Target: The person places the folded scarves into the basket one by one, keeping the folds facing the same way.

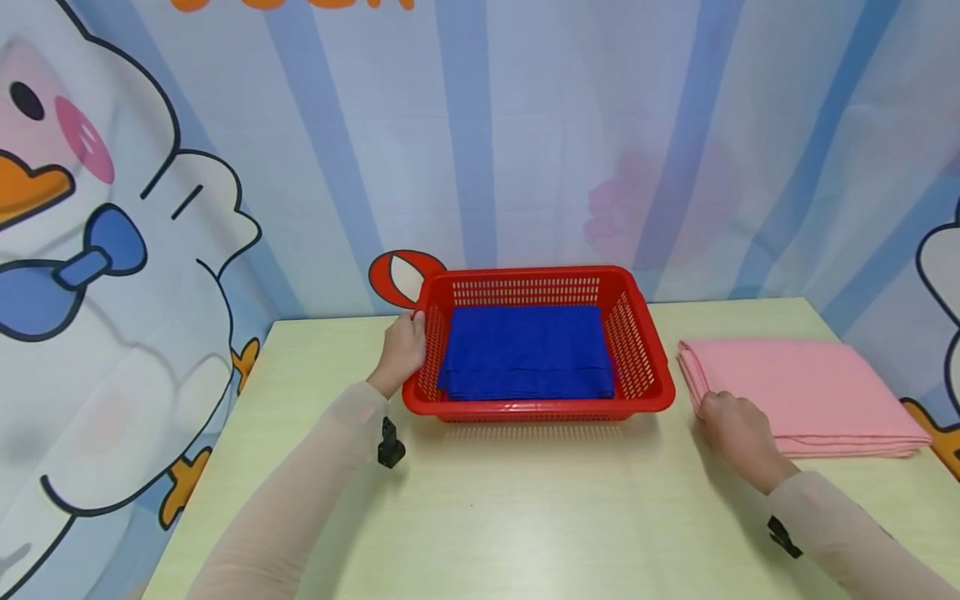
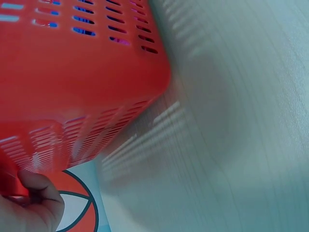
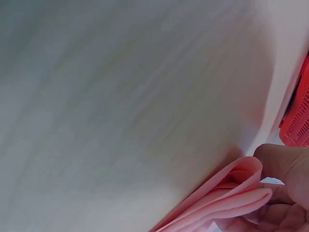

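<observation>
A red plastic basket (image 1: 540, 408) with slotted walls stands on the table, and a folded dark blue cloth (image 1: 528, 346) lies flat inside it. My left hand (image 1: 402, 348) grips the basket's left rim; in the left wrist view the thumb (image 2: 41, 186) curls at the rim. To the basket's right lies a folded pink cloth (image 1: 810, 392), several layers thick. My right hand (image 1: 738, 433) pinches its left edge. The right wrist view shows the looped pink folds (image 3: 231, 193) between thumb and fingers.
The pale wooden table (image 1: 510, 508) ends at the back against a printed curtain (image 1: 525, 167) with blue stripes and a cartoon duck. Another part of the curtain hangs at the right, close beyond the pink cloth. Small black devices sit at both wrists.
</observation>
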